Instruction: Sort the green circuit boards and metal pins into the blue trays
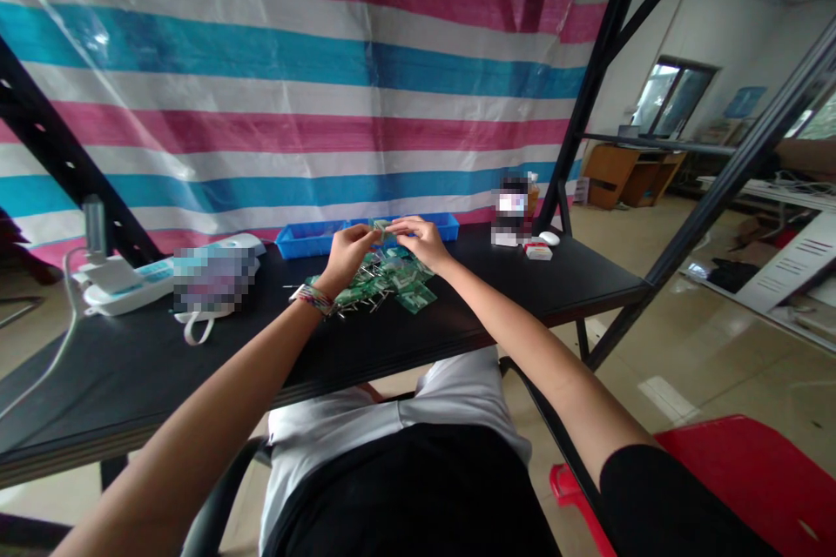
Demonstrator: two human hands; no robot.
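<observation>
Over the heap, my left hand [349, 257] is closed in a pinch on a small green-and-clear piece [378, 231], perhaps a packet; its exact kind is too small to make out. My right hand [424, 242] meets it from the other side, fingers bent and pressed at the same piece. Beneath both hands lies a loose pile of green pieces [382, 278] with thin metal pins or rods sticking out. One flat green piece [416, 297] rests at the pile's right front. Right behind the hands stands a long, shallow blue tray [306, 242], partly hidden by them.
The black table [542, 287] has a white power strip [121, 291] with a plugged-in charger and a blurred pouch-like item [215, 278] at left. At right are a blurred dark object [513, 204] and a small red-and-white box [538, 251]. Striped sheeting [313, 139] hangs behind.
</observation>
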